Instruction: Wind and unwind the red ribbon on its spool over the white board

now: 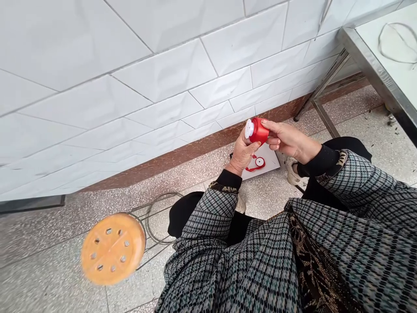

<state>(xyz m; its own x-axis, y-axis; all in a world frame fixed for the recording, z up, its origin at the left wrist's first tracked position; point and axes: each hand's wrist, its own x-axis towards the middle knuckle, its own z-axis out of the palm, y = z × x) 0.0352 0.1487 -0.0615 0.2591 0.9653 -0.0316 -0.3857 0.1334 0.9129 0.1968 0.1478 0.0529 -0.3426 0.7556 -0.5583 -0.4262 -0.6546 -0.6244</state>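
Observation:
Between both hands, above the floor near the wall, is a red ribbon roll (260,131) with a white round core end facing left. My left hand (241,152) is closed around its left and lower side. From the right, my right hand (289,138) pinches the roll, its thumb on the top and its other fingers bent beneath. Below them, a flat white board (272,158) lies on the floor, partly covered by my hands. On it rests a smaller red ribbon spool (259,162) with a white centre and a loose strip of ribbon.
An orange round stool (112,248) with holes in its seat and thin metal legs stands at the lower left. A metal-framed table (374,61) with a loop of cord (397,42) on top is at the upper right. A white tiled wall (169,78) rises ahead.

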